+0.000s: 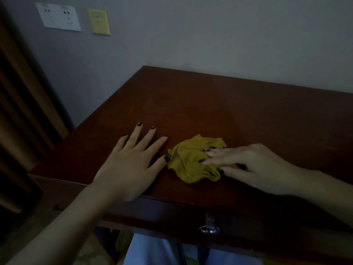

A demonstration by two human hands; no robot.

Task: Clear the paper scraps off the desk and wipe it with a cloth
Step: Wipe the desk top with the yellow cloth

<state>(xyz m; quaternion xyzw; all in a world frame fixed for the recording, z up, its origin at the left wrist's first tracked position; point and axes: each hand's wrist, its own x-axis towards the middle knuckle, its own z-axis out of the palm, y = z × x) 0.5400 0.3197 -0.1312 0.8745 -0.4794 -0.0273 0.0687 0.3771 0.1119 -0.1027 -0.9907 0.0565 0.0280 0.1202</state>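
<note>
A crumpled mustard-yellow cloth (pixel 191 159) lies on the dark red-brown wooden desk (pixel 219 104), near its front edge. My right hand (pixel 248 163) comes in from the right and presses on the cloth with straight fingers laid flat over its right half. My left hand (pixel 131 159) rests flat on the desk just left of the cloth, fingers spread, thumb tip almost touching the cloth's left edge. No paper scraps show on the desk top.
The desk stands against a grey wall with a white socket plate (pixel 58 17) and a yellowish switch plate (pixel 99 22). A drawer with a metal handle (pixel 209 229) sits below the front edge. Brown wooden slats (pixel 21 104) rise at the left.
</note>
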